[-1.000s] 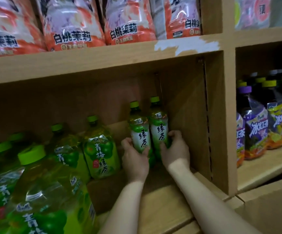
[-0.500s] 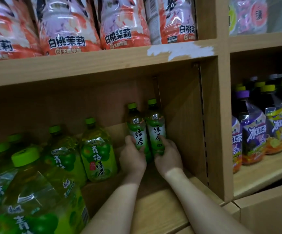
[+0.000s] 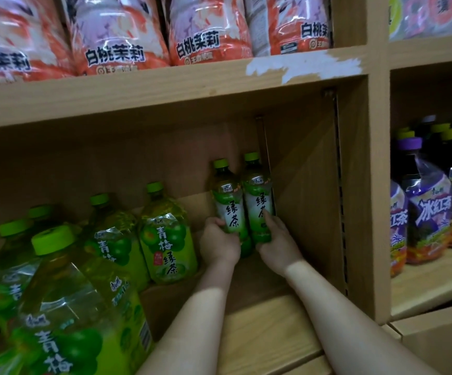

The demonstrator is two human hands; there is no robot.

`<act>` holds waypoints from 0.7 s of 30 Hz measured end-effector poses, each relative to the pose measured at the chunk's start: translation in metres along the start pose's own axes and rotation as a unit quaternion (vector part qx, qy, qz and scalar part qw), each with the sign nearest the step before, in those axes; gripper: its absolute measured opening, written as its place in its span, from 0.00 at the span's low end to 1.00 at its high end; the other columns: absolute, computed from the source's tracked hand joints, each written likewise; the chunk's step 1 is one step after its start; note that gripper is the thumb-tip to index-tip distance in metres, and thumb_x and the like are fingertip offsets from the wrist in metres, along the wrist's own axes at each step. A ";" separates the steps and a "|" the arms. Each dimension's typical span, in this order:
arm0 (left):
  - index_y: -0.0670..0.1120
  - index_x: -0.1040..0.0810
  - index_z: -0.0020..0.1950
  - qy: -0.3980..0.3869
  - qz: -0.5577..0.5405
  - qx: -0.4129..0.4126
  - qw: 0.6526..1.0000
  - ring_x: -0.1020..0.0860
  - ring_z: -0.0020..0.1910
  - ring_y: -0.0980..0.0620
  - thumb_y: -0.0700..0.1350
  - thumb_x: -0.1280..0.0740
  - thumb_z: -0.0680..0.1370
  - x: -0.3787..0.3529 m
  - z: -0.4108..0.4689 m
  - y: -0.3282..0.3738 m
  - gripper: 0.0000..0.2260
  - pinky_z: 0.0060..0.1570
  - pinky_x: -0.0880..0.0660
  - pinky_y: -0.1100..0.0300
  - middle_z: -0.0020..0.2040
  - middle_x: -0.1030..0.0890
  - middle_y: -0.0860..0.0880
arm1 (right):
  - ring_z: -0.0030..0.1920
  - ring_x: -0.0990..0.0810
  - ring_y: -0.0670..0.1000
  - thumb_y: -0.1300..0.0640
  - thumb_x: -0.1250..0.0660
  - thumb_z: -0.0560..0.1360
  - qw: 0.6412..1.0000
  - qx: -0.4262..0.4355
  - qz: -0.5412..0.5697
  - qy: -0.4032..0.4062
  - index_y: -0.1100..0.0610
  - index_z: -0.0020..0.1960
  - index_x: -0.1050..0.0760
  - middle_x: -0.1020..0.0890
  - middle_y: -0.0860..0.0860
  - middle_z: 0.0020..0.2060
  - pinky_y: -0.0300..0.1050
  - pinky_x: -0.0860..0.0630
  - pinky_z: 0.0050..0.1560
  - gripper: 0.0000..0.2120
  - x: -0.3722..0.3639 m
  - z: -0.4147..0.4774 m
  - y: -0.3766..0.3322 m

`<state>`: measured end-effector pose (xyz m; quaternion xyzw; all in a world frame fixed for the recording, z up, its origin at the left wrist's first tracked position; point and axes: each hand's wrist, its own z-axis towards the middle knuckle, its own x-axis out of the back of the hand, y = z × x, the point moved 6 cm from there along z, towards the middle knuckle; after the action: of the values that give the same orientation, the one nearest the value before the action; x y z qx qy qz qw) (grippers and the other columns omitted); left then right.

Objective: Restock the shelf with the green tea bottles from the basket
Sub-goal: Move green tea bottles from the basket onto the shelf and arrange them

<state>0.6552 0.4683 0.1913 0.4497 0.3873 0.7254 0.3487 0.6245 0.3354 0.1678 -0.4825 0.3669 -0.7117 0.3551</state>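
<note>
Two slim green tea bottles stand upright side by side deep in the wooden shelf bay, near its back right corner. My left hand (image 3: 219, 243) grips the lower part of the left bottle (image 3: 228, 204). My right hand (image 3: 276, 239) holds the base of the right bottle (image 3: 257, 201), with a finger lying up along its label. The bottles touch each other. The right one stands close to the bay's right wall. The basket is not in view.
Several large green plum tea jugs (image 3: 165, 234) fill the bay's left side. The shelf board (image 3: 268, 331) shows bare wood in front of my hands. Peach-jasmine bottles (image 3: 116, 33) line the shelf above. Purple and yellow iced tea bottles (image 3: 430, 209) stand in the right bay, past the upright divider (image 3: 376, 185).
Both hands have pushed the two bottles further back into the bay, toward its back right corner. My right hand's grip has loosened, with a finger now stretched up the label.
</note>
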 end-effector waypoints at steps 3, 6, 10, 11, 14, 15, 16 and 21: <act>0.45 0.29 0.60 -0.037 -0.024 0.023 0.999 0.23 0.53 0.46 0.35 0.34 0.73 -0.001 -0.010 0.002 0.16 0.45 0.27 0.58 0.54 0.22 0.46 | 0.76 0.44 0.53 0.65 0.38 0.75 1.000 -0.002 0.016 0.016 0.50 0.78 0.50 0.46 0.50 0.77 0.48 0.45 0.74 0.36 0.000 -0.002 -0.002; 0.48 0.31 0.64 -0.077 -0.009 0.001 0.997 0.24 0.58 0.46 0.35 0.36 0.73 0.009 -0.037 0.023 0.21 0.53 0.27 0.57 0.57 0.23 0.47 | 0.72 0.35 0.54 0.67 0.38 0.75 0.993 0.018 0.083 0.086 0.50 0.75 0.41 0.34 0.52 0.72 0.53 0.37 0.72 0.32 0.013 -0.012 -0.016; 0.59 0.26 0.59 -0.067 -0.036 -0.165 0.983 0.23 0.57 0.58 0.36 0.35 0.71 0.087 -0.106 0.061 0.23 0.57 0.25 0.59 0.57 0.21 0.54 | 0.67 0.29 0.58 0.69 0.39 0.76 0.983 0.006 0.150 0.107 0.54 0.69 0.31 0.25 0.56 0.65 0.51 0.31 0.66 0.23 0.024 -0.031 -0.052; 0.58 0.23 0.56 -0.071 -0.041 -0.201 0.976 0.22 0.53 0.61 0.35 0.36 0.70 0.112 -0.126 0.067 0.21 0.52 0.24 0.63 0.53 0.19 0.56 | 0.65 0.27 0.58 0.69 0.40 0.76 0.980 0.016 0.182 0.082 0.56 0.66 0.28 0.23 0.57 0.62 0.50 0.29 0.63 0.20 0.023 -0.040 -0.065; 0.58 0.17 0.45 -0.083 -0.069 -0.222 0.969 0.18 0.44 0.60 0.37 0.37 0.69 0.175 -0.167 0.062 0.17 0.45 0.20 0.57 0.42 0.16 0.58 | 0.54 0.18 0.54 0.66 0.38 0.76 0.973 0.082 0.215 -0.022 0.52 0.55 0.23 0.16 0.53 0.49 0.52 0.23 0.58 0.12 0.015 -0.088 -0.114; 0.57 0.17 0.43 -0.072 -0.082 -0.219 0.970 0.18 0.42 0.58 0.39 0.38 0.68 0.192 -0.172 0.056 0.16 0.44 0.19 0.53 0.41 0.16 0.58 | 0.50 0.17 0.52 0.63 0.36 0.77 0.968 0.104 0.221 -0.061 0.51 0.53 0.22 0.15 0.53 0.46 0.51 0.22 0.56 0.10 0.010 -0.109 -0.128; 0.57 0.16 0.42 -0.055 -0.097 -0.219 0.969 0.17 0.40 0.55 0.39 0.38 0.67 0.207 -0.174 0.049 0.15 0.42 0.19 0.51 0.40 0.15 0.56 | 0.48 0.16 0.49 0.58 0.35 0.76 0.959 0.120 0.231 -0.108 0.50 0.52 0.21 0.15 0.52 0.45 0.50 0.22 0.54 0.07 0.000 -0.131 -0.140; 0.49 0.16 0.38 0.049 -0.136 -0.203 0.968 0.19 0.37 0.53 0.31 0.35 0.71 0.265 -0.179 0.014 0.14 0.34 0.21 0.59 0.36 0.16 0.50 | 0.62 0.26 0.39 0.36 0.34 0.64 0.961 0.137 0.176 -0.163 0.42 0.65 0.29 0.23 0.45 0.62 0.44 0.27 0.65 0.30 -0.063 -0.185 -0.161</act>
<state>0.3943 0.6435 0.2520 0.2767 0.3057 0.7556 0.5089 0.4427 0.5001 0.2307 -0.4664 0.2824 -0.5933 0.5922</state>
